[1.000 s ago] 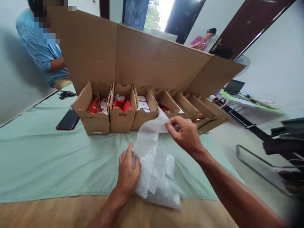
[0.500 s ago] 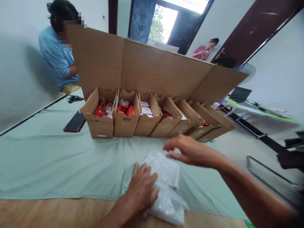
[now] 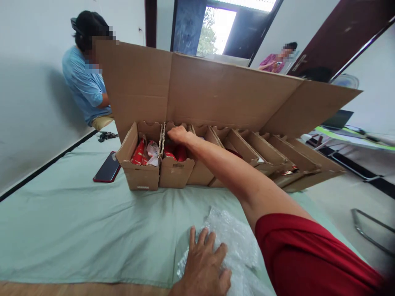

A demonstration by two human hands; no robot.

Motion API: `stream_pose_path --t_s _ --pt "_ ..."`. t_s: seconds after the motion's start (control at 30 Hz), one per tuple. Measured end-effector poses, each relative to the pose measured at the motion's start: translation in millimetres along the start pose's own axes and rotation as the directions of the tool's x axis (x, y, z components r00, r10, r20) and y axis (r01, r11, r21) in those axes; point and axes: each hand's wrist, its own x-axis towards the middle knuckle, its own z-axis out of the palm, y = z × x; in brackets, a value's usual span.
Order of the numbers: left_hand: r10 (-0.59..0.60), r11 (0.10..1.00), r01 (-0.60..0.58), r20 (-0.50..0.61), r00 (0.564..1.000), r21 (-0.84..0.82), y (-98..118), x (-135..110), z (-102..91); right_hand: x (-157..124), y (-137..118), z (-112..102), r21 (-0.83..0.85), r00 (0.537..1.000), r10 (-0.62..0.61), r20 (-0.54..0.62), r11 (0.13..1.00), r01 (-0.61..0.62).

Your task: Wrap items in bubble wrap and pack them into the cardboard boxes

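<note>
Left hand (image 3: pixel 205 263): spread on the bubble wrap (image 3: pixel 233 234), unclenched;
Right hand (image 3: pixel 179 134): at the second bin (image 3: pixel 175 179) from left; grip hidden, cannot tell;
Bubble wrap: already out on the green cloth (image 3: pixel 92 230);
Red contents (image 3: pixel 180 153): not yet out of that bin

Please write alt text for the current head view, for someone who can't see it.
A person's right hand reaches to the second cardboard bin from the left in a row, where red items show; the left hand rests spread on bubble wrap over a green cloth. A phone lies on the cloth, further left.
</note>
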Motion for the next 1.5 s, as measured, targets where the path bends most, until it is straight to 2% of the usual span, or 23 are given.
stream_pose_path --t_s 0.13,0.23,0.33,0.37,0.4,0.43,0.5,0.53,0.57,0.6,0.63,0.67,0.73,0.77,0.8,0.9,1.0,1.07,1.17,1.23,1.33,1.43,1.5 --pt "0.009 1.0 -0.009 -0.072 0.997 0.005 0 -1 6.5 -21 19 -13 0.046 0.981 0.152 -0.123 0.988 -0.147" --pt "0.062 0.998 -0.057 -0.168 0.984 0.03 -2 0 15.1 -58 32 -33 0.103 0.942 0.238 -0.237 0.97 -0.219" --pt "0.125 0.992 -0.118 -0.395 0.91 0.041 -7 0 14.6 -126 33 -40 0.293 0.837 0.287 -0.466 0.943 -0.16" --pt "0.131 0.99 -0.136 -0.522 0.843 0.029 -9 -1 10.4 -155 29 -35 0.378 0.771 0.295 -0.565 0.923 -0.075" --pt "0.123 0.988 -0.152 -0.659 0.742 0.013 -10 -3 4.5 -185 22 -25 0.428 0.709 0.299 -0.638 0.904 0.004" --pt "0.107 0.985 -0.17 -0.787 0.608 0.003 -12 -6 -2.8 -215 13 -10 0.454 0.675 0.293 -0.677 0.888 0.07" --pt "0.075 0.981 -0.192 -0.94 0.332 0.011 -13 -13 -17.6 -272 -9 30 0.499 0.71 0.269 -0.651 0.857 0.133" --pt "0.082 0.981 -0.193 -0.965 0.25 0.034 -12 -16 -23.1 -296 -20 52 0.519 0.764 0.25 -0.595 0.845 0.127" --pt "0.112 0.98 -0.184 -0.966 0.231 0.069 -10 -18 -26.2 -315 -28 72 0.536 0.841 0.214 -0.497 0.838 0.104" --pt "0.152 0.98 -0.169 -0.948 0.28 0.107 -7 -19 -26.6 -330 -34 88 0.547 0.903 0.148 -0.404 0.83 0.11" --pt "0.187 0.979 -0.153 -0.902 0.388 0.137 -3 -19 -24.5 -340 -37 99 0.557 0.944 0.08 -0.32 0.822 0.119" --pt "0.206 0.978 -0.138 -0.82 0.534 0.155 1 -17 -20.2 -345 -36 103 0.561 0.963 0.049 -0.265 0.82 0.112" --pt "0.178 0.982 -0.105 -0.566 0.805 0.16 9 -11 -8.8 -339 -27 90 0.556 0.966 0.048 -0.256 0.825 0.107" --pt "0.138 0.985 -0.08 -0.433 0.891 0.15 12 -9 -3.4 -329 -21 74 0.544 0.953 0.063 -0.295 0.831 0.114" --pt "0.096 0.989 -0.053 -0.325 0.941 0.14 15 -6 0.8 -314 -15 53 0.527 0.936 0.068 -0.346 0.839 0.134" --pt "0.025 0.993 -0.001 -0.194 0.981 0.122 15 -3 4.8 -244 -13 -17 0.414 0.883 -0.049 -0.467 0.87 0.268" --pt "0.017 0.996 -0.001 -0.172 0.985 0.092 10 -2 1.3 -150 -36 -70 0.214 0.887 -0.198 -0.418 0.927 0.308" --pt "0.011 0.997 0.001 -0.164 0.986 0.074 8 -2 -0.7 -91 -59 -84 0.083 0.92 -0.289 -0.266 0.944 0.321" --pt "0.007 0.999 -0.001 -0.164 0.986 0.04 7 -1 -1.8 -31 -92 -77 -0.017 0.954 -0.291 0.067 0.956 0.293" --pt "0.001 1.0 0.003 -0.163 0.987 0.021 8 0 -2.3 -15 -109 -63 -0.023 0.953 -0.274 0.131 0.96 0.279" --pt "-0.013 1.0 0.015 -0.154 0.988 0.015 9 -1 -3.2 -13 -115 -51 0.001 0.96 -0.263 0.095 0.965 0.264" --pt "-0.007 1.0 0.01 -0.17 0.985 0.016 9 -2 -2.3 -30 -94 -65 0.008 0.971 -0.233 0.048 0.972 0.233" --pt "-0.005 1.0 0.007 -0.197 0.98 0.009 7 -2 0.2 -56 -69 -82 0.065 0.979 -0.183 -0.089 0.98 0.19"
